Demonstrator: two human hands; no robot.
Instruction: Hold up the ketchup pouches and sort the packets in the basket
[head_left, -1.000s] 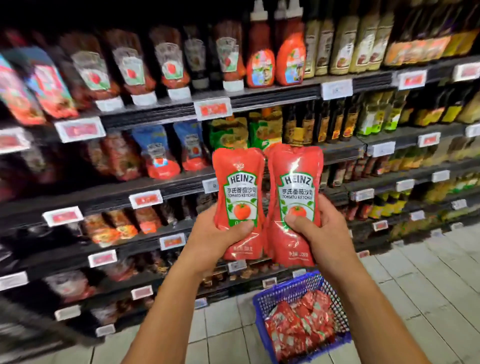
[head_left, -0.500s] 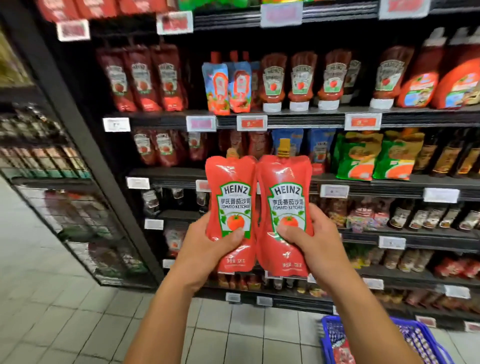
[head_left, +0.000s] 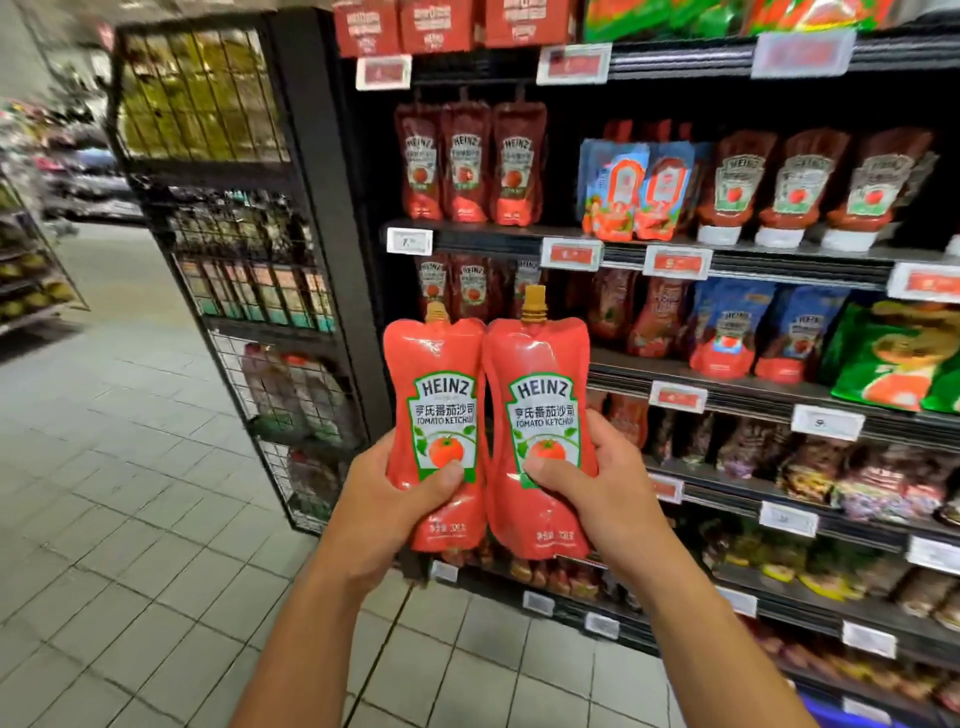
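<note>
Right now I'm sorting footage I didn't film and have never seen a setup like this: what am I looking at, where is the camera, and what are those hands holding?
There is no machine here. The picture comes from a wide-angle camera worn on a person's head, looking forward and down, so the two bare arms reaching in from the bottom are the wearer's own. The left hand grips one red Heinz ketchup pouch, thumb across its label. The right hand grips a second pouch the same way. The two pouches are upright, side by side and touching, spouts on top. Behind them stand shop shelves with more ketchup pouches, upside-down squeeze bottles and price tags. To the left is a black wire rack on a tiled floor.
</note>
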